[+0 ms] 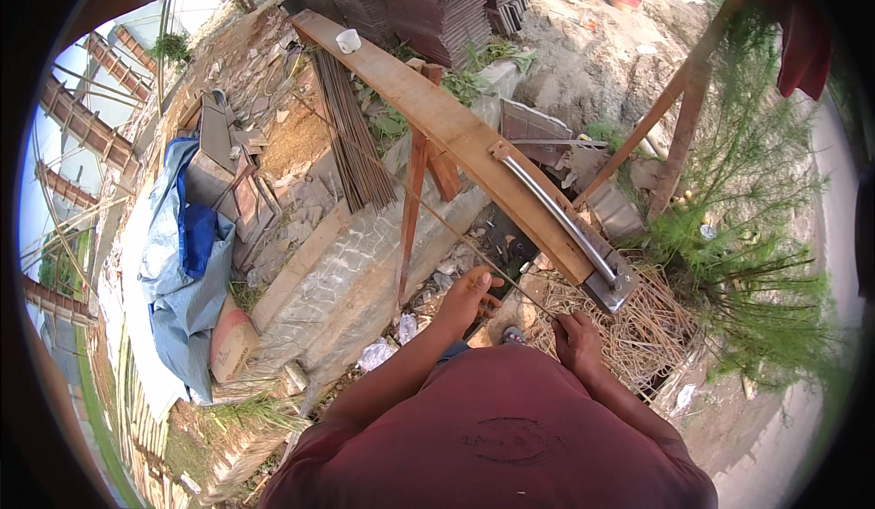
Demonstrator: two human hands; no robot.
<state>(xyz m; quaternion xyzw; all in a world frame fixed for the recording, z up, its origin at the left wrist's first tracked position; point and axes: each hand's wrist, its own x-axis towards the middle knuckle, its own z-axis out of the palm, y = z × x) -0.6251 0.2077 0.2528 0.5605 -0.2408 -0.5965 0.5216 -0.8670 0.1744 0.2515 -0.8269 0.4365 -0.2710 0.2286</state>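
A long thin steel rod (437, 218) slants from the upper left down toward me, crossing below the wooden bench. My right hand (577, 338) is closed around its near end. Just left of the rod, my left hand (467, 301) has its fingers loosely curled and apart, with nothing seen in them; whether it touches the rod I cannot tell. Beyond both hands stands a narrow wooden plank bench (428, 117) on legs. A shiny metal bar (558, 215) lies along its near end, by a small metal plate (612, 288) with pegs.
Many cut rod pieces (661, 327) lie heaped under the bench's near end. A bundle of long rods (351, 135) lies left of the bench. A white cup (348, 41) sits on its far end. Stacked tiles (447, 8), a blue tarp (187, 281) and a feathery green bush (729, 272) surround the spot.
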